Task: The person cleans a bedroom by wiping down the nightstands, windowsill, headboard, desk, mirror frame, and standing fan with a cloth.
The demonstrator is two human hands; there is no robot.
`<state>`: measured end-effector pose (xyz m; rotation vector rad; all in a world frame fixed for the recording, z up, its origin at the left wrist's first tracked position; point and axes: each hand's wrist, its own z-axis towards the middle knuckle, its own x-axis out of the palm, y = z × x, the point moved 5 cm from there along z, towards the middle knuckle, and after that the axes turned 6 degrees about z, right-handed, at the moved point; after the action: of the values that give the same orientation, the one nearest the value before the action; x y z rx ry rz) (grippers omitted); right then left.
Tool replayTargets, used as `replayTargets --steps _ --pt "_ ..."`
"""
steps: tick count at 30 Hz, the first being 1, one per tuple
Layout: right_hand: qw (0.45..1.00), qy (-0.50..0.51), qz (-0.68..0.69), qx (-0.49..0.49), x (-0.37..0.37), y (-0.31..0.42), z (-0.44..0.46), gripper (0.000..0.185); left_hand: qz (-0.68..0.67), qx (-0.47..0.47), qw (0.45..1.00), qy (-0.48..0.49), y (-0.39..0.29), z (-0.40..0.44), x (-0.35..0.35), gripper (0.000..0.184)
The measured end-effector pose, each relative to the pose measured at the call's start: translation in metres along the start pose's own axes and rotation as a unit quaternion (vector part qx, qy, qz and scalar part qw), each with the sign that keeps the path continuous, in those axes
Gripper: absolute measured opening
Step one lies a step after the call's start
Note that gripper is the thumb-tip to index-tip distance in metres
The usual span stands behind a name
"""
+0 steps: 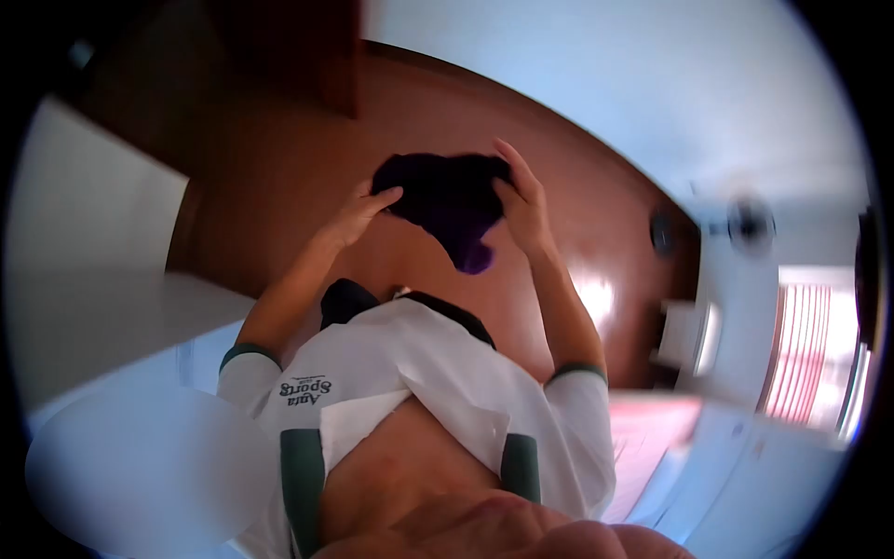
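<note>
A dark purple, nearly black piece of cloth point(447, 200) is stretched between my two hands in front of my body. Its lower end hangs in a brighter purple fold; what kind of cloth item it is cannot be made out. My left hand point(361, 210) grips its left edge, thumb on top and the other fingers mostly hidden behind. On the opposite edge, my right hand point(524, 200) pinches the cloth with its thumb in front, while a finger stretches past the upper corner.
Below the cloth lies a shiny reddish-brown floor point(419, 98). A dark wooden door or cabinet point(343, 65) stands at the upper left. To the right are a fan point(750, 224), a window with a striped curtain point(801, 345) and a pink surface point(647, 433). Pale walls surround the floor.
</note>
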<state>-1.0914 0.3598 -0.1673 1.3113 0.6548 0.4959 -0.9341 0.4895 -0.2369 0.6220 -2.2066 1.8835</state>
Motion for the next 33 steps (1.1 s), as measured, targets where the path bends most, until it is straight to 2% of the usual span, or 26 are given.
replayTargets --steps 2,4,7,9,10,11,13,14,15,16,17,18,19,20,21,22,23,24,26,27,28,29,30,31,32,33 --pt "0.995 0.023 -0.094 -0.017 0.011 -0.016 0.029 0.046 0.012 -0.048 0.984 -0.171 -0.007 -0.019 -0.047 0.042" --pt "0.990 0.059 -0.117 -0.054 0.039 -0.026 0.062 0.045 0.017 -0.016 0.954 -0.299 -0.006 -0.028 -0.089 0.040" --pt "0.987 0.163 0.009 -0.014 0.104 -0.031 0.123 0.044 0.023 0.074 0.927 -0.366 -0.059 -0.041 -0.136 0.037" --pt "0.982 0.111 -0.069 -0.139 0.130 -0.009 0.162 0.042 0.200 0.182 0.876 -0.401 -0.086 -0.038 -0.175 0.037" --pt "0.979 0.129 -0.062 -0.146 0.154 -0.005 0.184 0.042 0.305 0.157 0.849 -0.401 -0.102 -0.043 -0.200 0.042" --pt "0.969 0.158 -0.101 -0.163 0.176 0.002 0.203 0.041 0.305 0.161 0.843 -0.412 -0.117 -0.052 -0.223 0.042" --pt "0.958 0.169 -0.138 -0.186 0.217 0.015 0.242 0.040 0.517 0.014 0.730 -0.447 -0.158 -0.071 -0.264 0.043" --pt "0.937 0.224 -0.192 -0.188 0.243 0.020 0.259 0.040 0.527 -0.043 0.707 -0.470 -0.170 -0.079 -0.288 0.044" --pt "0.911 0.274 -0.248 -0.184 0.254 0.018 0.260 0.039 0.542 -0.013 0.685 -0.486 -0.165 -0.086 -0.298 0.044" --pt "0.908 0.309 -0.232 -0.162 0.273 0.028 0.274 0.041 0.556 0.017 0.668 -0.494 -0.182 -0.088 -0.312 0.044" --pt "0.909 0.330 -0.215 -0.137 0.286 0.035 0.278 0.044 0.524 -0.010 0.690 -0.499 -0.187 -0.092 -0.325 0.042" --pt "0.886 0.365 -0.229 -0.174 0.303 0.051 0.281 0.049 0.497 -0.037 0.712 -0.494 -0.199 -0.094 -0.333 0.040" --pt "0.865 0.386 -0.248 -0.203 0.313 0.067 0.283 0.055 0.458 0.038 0.709 -0.534 -0.205 -0.099 -0.346 0.037" --pt "0.828 0.397 -0.348 -0.191 0.322 0.067 0.286 0.064 0.430 0.125 0.690 -0.568 -0.214 -0.102 -0.355 0.031" --pt "0.790 0.417 -0.381 -0.238 0.327 0.047 0.292 0.061 0.366 0.167 0.735 -0.545 -0.223 -0.095 -0.365 0.026" --pt "0.765 0.451 -0.407 -0.213 0.334 0.029 0.290 0.053 0.307 0.189 0.755 -0.548 -0.225 -0.094 -0.368 0.025" --pt "0.765 0.456 -0.379 -0.252 0.335 0.020 0.287 0.040 0.323 0.189 0.739 -0.560 -0.227 -0.087 -0.363 0.024" --pt "0.783 0.421 -0.338 -0.309 0.332 0.022 0.287 0.032 0.325 0.190 0.753 -0.539 -0.227 -0.074 -0.372 0.025" --pt "0.754 0.493 -0.305 -0.309 0.318 0.054 0.280 0.032 0.136 0.166 0.827 -0.520 -0.214 -0.051 -0.378 0.031" --pt "0.773 0.468 -0.320 -0.284 0.298 0.059 0.281 0.032 0.106 0.163 0.878 -0.438 -0.214 -0.032 -0.373 0.031" --pt "0.833 0.520 -0.135 -0.132 0.282 0.061 0.281 0.032 0.077 0.151 0.902 -0.397 -0.219 -0.017 -0.362 0.032" --pt "0.840 0.538 0.067 0.019 0.279 0.059 0.278 0.034 0.046 0.135 0.922 -0.361 -0.225 -0.010 -0.356 0.033" --pt "0.853 0.518 0.061 0.026 0.283 0.045 0.282 0.034 0.037 0.156 0.934 -0.320 -0.238 0.004 -0.337 0.034" --pt "0.944 0.302 0.116 -0.069 0.268 0.026 0.299 0.026 0.039 0.151 0.942 -0.296 -0.243 0.028 -0.307 0.034" --pt "0.967 0.212 0.122 -0.071 0.251 0.015 0.294 0.026 0.012 0.141 0.952 -0.272 -0.246 0.048 -0.282 0.036" --pt "0.971 0.180 0.150 -0.036 0.233 0.007 0.293 0.025 -0.014 0.128 0.960 -0.249 -0.245 0.085 -0.264 0.038"
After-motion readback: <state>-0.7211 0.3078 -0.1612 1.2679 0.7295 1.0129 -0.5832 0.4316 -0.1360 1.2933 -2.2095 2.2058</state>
